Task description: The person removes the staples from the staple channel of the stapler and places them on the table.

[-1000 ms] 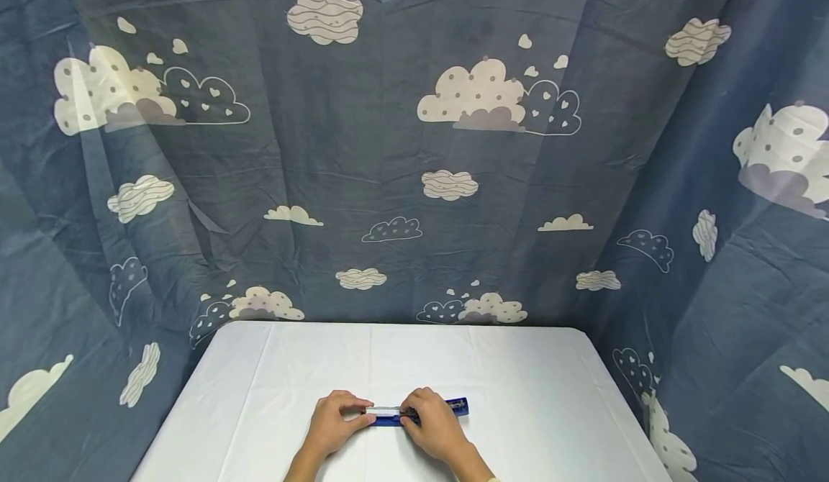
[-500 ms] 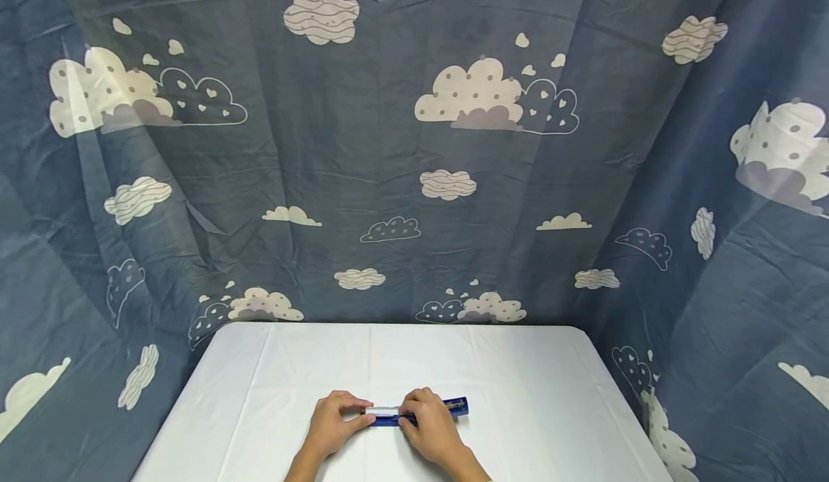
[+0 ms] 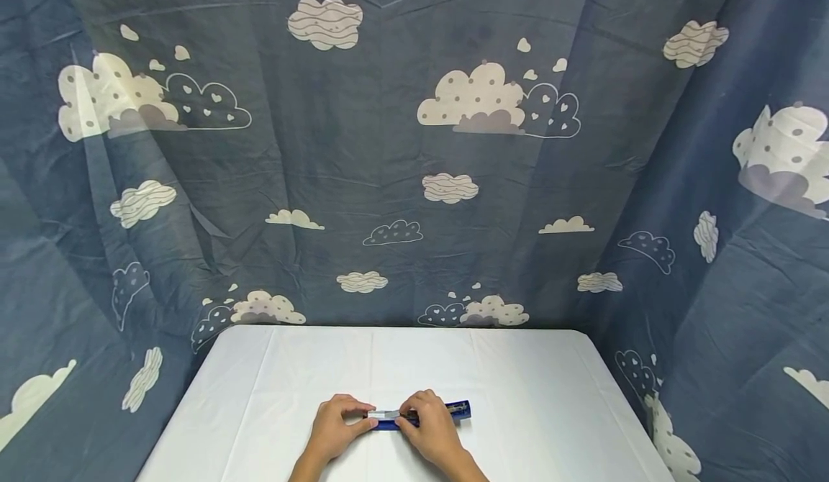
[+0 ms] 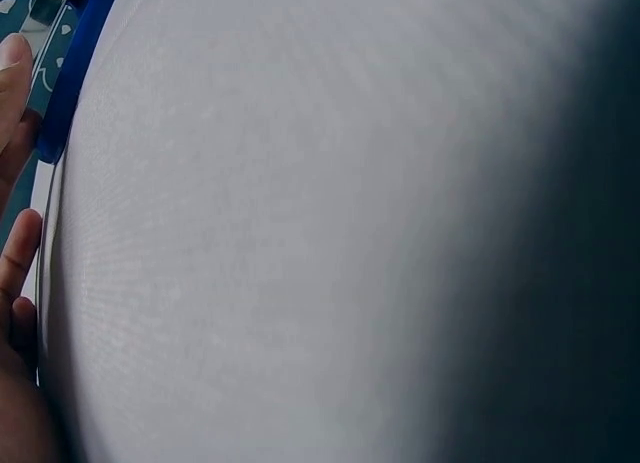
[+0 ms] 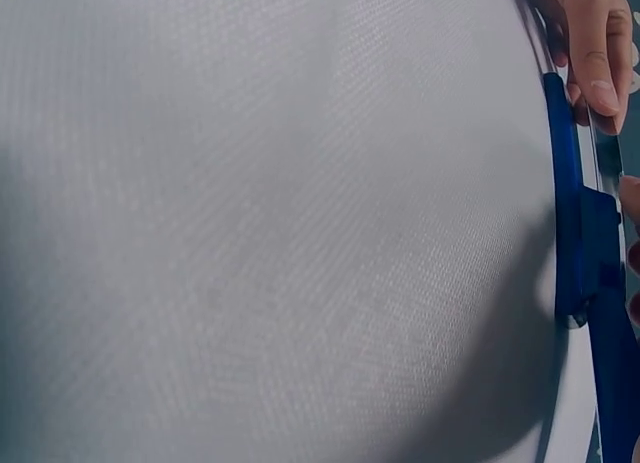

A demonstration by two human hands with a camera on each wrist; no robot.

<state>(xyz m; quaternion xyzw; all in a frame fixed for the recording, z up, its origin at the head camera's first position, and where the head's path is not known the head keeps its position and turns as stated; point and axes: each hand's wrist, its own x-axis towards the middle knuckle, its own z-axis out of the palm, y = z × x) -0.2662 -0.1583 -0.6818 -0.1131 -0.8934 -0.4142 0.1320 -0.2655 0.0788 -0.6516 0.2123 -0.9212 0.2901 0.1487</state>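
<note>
A blue stapler (image 3: 460, 410) lies swung open on the white table, its cover folded out to the right. Between the hands its silver staple channel (image 3: 386, 415) shows above the blue base (image 3: 388, 426). My left hand (image 3: 333, 428) pinches the channel's left end between thumb and fingers. Over the middle, near the hinge, my right hand (image 3: 432, 428) grips the stapler with curled fingers and hides part of it. In the right wrist view the blue base (image 5: 567, 203) runs along the right edge, with the left hand's fingers (image 5: 600, 73) at its far end.
A white-covered table (image 3: 531, 381) extends around the stapler on every side. Behind it and at both sides hangs a dark blue curtain (image 3: 363, 144) printed with clouds, close to the table's edges.
Both hands keep almost the same place on the stapler. The strip in the channel looked whiter before and now shows a grey part at its right. The head view has shifted slightly.
</note>
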